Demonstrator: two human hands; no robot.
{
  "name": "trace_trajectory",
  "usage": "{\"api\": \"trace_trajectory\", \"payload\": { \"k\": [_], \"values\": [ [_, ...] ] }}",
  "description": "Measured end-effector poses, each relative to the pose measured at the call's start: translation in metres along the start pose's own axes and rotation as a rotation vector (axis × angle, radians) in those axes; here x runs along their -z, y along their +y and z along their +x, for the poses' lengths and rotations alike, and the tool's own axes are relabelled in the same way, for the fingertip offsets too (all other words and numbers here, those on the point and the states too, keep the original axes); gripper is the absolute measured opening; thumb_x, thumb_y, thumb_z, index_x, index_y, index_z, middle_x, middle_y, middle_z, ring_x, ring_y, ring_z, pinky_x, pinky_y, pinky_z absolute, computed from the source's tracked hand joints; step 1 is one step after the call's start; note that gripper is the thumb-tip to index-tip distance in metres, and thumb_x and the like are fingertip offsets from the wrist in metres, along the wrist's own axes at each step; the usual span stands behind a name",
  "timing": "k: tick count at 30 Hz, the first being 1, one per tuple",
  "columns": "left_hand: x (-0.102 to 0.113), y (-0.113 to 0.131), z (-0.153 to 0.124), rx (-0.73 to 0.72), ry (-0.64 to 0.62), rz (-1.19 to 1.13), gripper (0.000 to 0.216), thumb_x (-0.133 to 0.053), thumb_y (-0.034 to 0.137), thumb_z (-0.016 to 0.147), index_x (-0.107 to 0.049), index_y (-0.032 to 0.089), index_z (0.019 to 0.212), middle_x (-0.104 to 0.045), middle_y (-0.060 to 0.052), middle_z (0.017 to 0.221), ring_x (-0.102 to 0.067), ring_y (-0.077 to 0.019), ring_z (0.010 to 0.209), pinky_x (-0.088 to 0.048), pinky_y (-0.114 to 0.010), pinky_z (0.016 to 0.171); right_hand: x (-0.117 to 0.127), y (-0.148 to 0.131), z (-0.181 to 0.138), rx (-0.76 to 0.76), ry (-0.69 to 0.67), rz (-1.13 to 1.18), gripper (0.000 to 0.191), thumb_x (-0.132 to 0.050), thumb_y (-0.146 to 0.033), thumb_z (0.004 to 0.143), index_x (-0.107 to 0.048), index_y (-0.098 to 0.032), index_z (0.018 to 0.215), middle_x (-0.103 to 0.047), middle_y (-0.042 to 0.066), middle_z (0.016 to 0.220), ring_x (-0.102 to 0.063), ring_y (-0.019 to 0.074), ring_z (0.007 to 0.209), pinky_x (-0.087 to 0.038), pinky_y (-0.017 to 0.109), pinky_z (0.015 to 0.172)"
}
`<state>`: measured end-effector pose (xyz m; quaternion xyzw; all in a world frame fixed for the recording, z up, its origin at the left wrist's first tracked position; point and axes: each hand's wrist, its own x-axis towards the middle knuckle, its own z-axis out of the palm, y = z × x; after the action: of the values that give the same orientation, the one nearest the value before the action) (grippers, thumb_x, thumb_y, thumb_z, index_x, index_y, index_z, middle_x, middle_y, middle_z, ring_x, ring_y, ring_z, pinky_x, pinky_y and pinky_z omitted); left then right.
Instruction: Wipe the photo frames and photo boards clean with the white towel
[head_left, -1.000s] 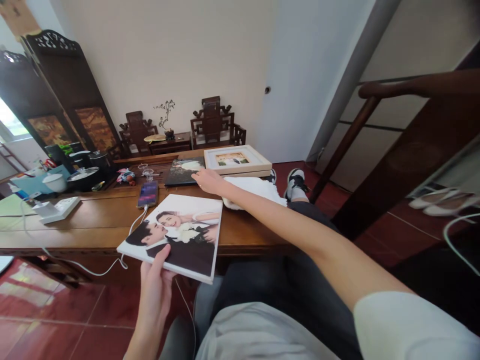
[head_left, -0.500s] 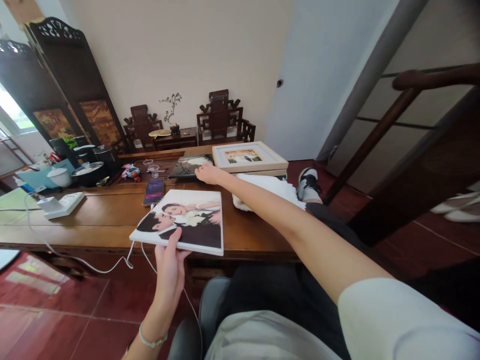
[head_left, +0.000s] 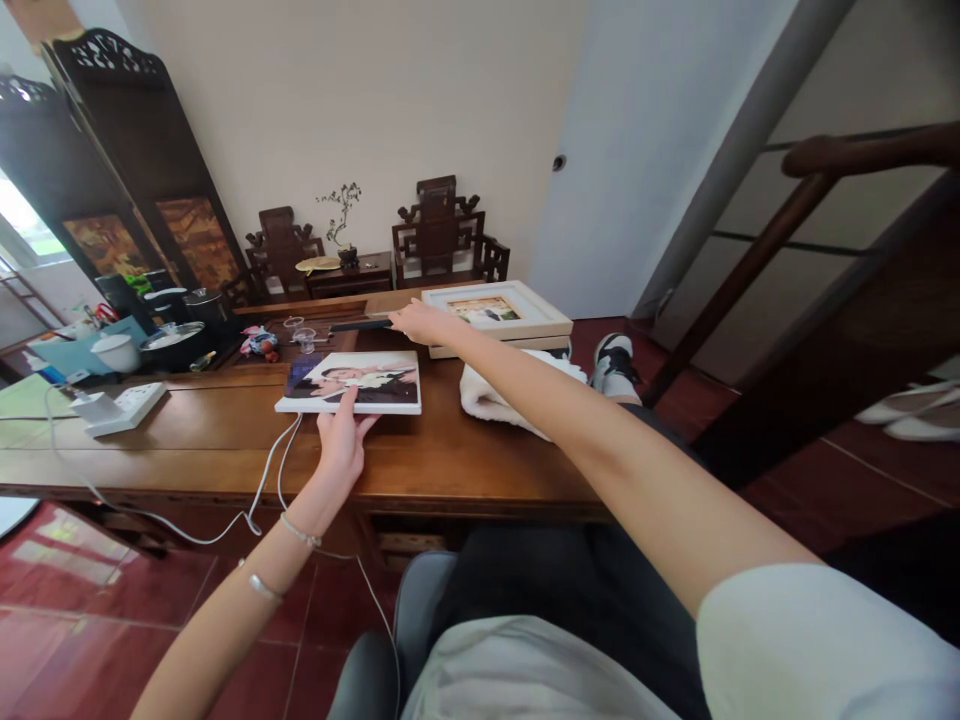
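My left hand [head_left: 343,440] is closed on the near edge of a white-edged photo panel [head_left: 390,384], thumb on top and fingers underneath. The panel shows a couple and is held nearly flat over the table. Further back, my right hand [head_left: 424,324] grips the right end of a dark photo panel [head_left: 361,325], seen almost edge-on, just above the table. Right of that hand lies a white picture frame [head_left: 525,294] on top of another frame-like piece. A white fluffy cloth [head_left: 484,397] sits under my right forearm. The left panel partly hides a phone [head_left: 298,369].
A white power strip [head_left: 131,408] and cables lie on the wooden table [head_left: 217,410] to the left. Behind them are a white cup [head_left: 118,354], a lidded pot [head_left: 174,343] and a small colourful toy [head_left: 259,342]. Dark wooden chairs [head_left: 439,235] stand by the wall.
My left hand has moved forward with the white-edged panel, which now lies flatter and covers more of the phone. My right hand has raised and tilted the dark panel, so its edge shows.
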<state>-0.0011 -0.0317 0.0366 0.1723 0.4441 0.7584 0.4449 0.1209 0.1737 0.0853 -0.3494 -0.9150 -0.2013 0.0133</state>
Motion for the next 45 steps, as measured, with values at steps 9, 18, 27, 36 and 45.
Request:
{"api": "trace_trajectory", "payload": {
  "k": [9,18,27,36,45],
  "values": [
    [-0.030,-0.006,0.054,0.231,-0.166,-0.021,0.030,-0.058,-0.011,0.087,-0.064,0.016,0.097,-0.074,-0.003,0.092,-0.072,-0.0100,0.093,-0.059,-0.027,0.101,0.014,0.002,-0.003,-0.003,-0.011,-0.012,0.029,-0.040,-0.016,0.105,-0.060,-0.004,0.122,-0.073,0.024,0.113,-0.069,0.0299,0.111,-0.043,0.034,0.086],
    [-0.054,-0.026,0.107,0.395,-0.016,0.176,0.030,-0.054,-0.011,0.091,-0.062,0.017,0.100,-0.064,0.001,0.083,-0.067,-0.0063,0.078,-0.065,-0.022,0.082,0.023,0.004,-0.001,0.000,-0.003,-0.015,0.028,-0.042,-0.017,0.105,-0.060,-0.005,0.123,-0.074,0.023,0.114,-0.070,0.0287,0.109,-0.046,0.032,0.083],
    [-0.077,-0.044,0.135,0.517,-0.066,0.292,0.032,-0.067,0.004,0.092,-0.062,0.004,0.124,-0.074,-0.020,0.105,-0.077,-0.0201,0.090,-0.065,-0.022,0.071,0.012,0.007,-0.003,0.041,0.004,-0.042,0.031,-0.038,-0.013,0.104,-0.058,-0.004,0.126,-0.073,0.025,0.113,-0.069,0.0304,0.111,-0.045,0.034,0.082],
    [-0.086,-0.047,0.139,0.476,-0.073,0.360,0.030,-0.064,0.006,0.094,-0.062,0.005,0.124,-0.075,-0.021,0.102,-0.078,-0.0224,0.094,-0.064,-0.024,0.073,-0.001,0.015,0.002,0.040,-0.005,-0.022,0.034,-0.038,-0.013,0.104,-0.056,-0.002,0.132,-0.073,0.025,0.117,-0.069,0.0287,0.112,-0.045,0.034,0.084],
    [-0.082,-0.049,0.139,0.429,-0.103,0.349,0.030,-0.060,0.005,0.095,-0.061,0.009,0.125,-0.074,-0.012,0.091,-0.076,-0.0170,0.083,-0.063,-0.019,0.063,0.004,0.005,-0.004,0.023,-0.004,-0.055,0.037,-0.036,-0.008,0.102,-0.056,-0.001,0.133,-0.072,0.026,0.117,-0.068,0.0303,0.114,-0.045,0.036,0.086]
  ]
}}
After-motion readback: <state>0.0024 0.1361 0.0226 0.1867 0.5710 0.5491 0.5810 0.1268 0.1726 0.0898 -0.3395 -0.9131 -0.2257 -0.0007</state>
